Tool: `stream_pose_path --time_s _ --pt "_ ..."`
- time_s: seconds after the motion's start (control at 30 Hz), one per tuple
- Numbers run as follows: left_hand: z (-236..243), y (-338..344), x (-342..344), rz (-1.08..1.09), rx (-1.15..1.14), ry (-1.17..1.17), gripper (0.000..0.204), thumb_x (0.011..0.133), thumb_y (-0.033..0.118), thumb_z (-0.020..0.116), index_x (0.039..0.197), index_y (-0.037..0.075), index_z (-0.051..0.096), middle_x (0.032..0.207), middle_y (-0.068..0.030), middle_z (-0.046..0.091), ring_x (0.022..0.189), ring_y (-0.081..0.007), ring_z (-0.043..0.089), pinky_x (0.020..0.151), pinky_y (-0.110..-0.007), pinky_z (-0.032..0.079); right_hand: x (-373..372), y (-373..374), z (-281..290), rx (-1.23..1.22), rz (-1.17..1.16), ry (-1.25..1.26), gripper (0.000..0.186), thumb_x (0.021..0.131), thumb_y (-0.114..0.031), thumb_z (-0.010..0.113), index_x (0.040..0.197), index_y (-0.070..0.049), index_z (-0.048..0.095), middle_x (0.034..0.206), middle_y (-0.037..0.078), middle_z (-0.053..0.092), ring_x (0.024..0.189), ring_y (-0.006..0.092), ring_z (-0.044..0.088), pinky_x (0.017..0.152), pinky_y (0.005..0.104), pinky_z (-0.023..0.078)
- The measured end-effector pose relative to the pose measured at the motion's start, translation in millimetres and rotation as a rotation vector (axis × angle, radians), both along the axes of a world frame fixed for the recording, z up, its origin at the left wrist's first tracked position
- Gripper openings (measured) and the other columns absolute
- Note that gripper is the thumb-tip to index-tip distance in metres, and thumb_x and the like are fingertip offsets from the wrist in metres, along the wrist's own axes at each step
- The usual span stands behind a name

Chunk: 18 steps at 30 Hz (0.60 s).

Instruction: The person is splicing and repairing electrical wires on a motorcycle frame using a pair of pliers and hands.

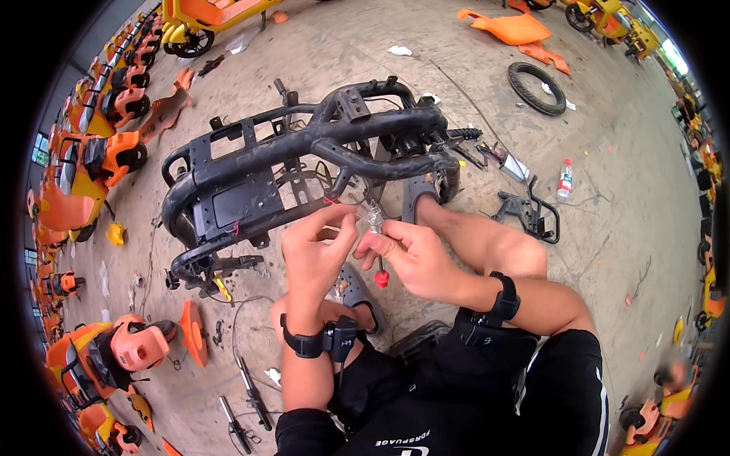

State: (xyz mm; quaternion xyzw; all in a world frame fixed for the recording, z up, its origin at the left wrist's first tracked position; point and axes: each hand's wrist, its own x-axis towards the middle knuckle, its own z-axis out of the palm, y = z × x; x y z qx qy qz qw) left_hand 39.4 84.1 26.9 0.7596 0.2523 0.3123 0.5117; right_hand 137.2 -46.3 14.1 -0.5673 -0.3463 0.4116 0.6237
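Between my hands is a crinkled piece of clear plastic wrap [373, 213]. My left hand [312, 247] is closed in a pinch at its left edge. My right hand [417, 258] grips its lower part from the right, thumb and fingers pressed together. Below those fingers sticks out a thin dark rod with a red end [382, 280]; its upper part is hidden by the wrap and fingers. Just beyond my hands, a black scooter frame [266, 156] lies on the floor, with loose thin wires near my left fingertips.
A black tyre [537, 88], a plastic bottle [565, 180] and a black metal bracket [526, 214] lie to the right. Two shock absorbers [253, 393] are at lower left. Orange panels [506, 28] lie far off. Rows of orange and yellow scooters [80, 178] line the sides.
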Motion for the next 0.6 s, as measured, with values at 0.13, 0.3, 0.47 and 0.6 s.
stream_pose_path --time_s 0.13,0.3,0.47,0.6 --pt "12.0 -10.0 6.0 0.056 -0.181 -0.018 0.011 0.082 0.000 0.064 0.090 -0.005 0.069 0.079 -0.0084 0.071 0.062 -0.0126 0.067 0.054 -0.022 0.052 -1.3 1.2 1.9 -0.015 -0.013 0.013 0.029 0.099 -0.024 0.049 0.097 0.000 0.064 0.073 0.007 0.066 0.061 0.0061 0.056 0.054 0.0239 0.044" --pt "9.7 -14.3 6.5 0.101 -0.095 -0.057 0.010 0.083 0.000 0.063 0.089 -0.005 0.068 0.077 -0.0081 0.070 0.061 -0.0124 0.068 0.053 -0.021 0.052 -3.1 1.2 0.9 -0.001 -0.022 0.001 0.028 0.100 -0.021 0.047 0.096 0.000 0.063 0.073 0.007 0.066 0.059 0.0055 0.055 0.053 0.0235 0.043" --pt "9.6 -17.7 6.1 0.133 -0.102 -0.037 0.010 0.082 -0.001 0.063 0.089 -0.005 0.068 0.075 -0.0077 0.070 0.060 -0.0118 0.067 0.053 -0.021 0.052 -3.0 2.3 3.6 -0.028 -0.017 0.021 0.027 0.100 -0.020 0.046 0.095 0.000 0.063 0.073 0.007 0.066 0.059 0.0055 0.054 0.052 0.0232 0.042" --pt "4.4 -19.6 0.5 0.142 -0.029 -0.052 0.010 0.081 -0.002 0.062 0.088 -0.005 0.068 0.074 -0.0080 0.070 0.059 -0.0119 0.067 0.053 -0.022 0.053 -6.2 0.0 3.5 -0.052 -0.010 0.016 0.027 0.100 -0.021 0.047 0.094 0.001 0.062 0.072 0.006 0.066 0.060 0.0055 0.054 0.052 0.0228 0.042"
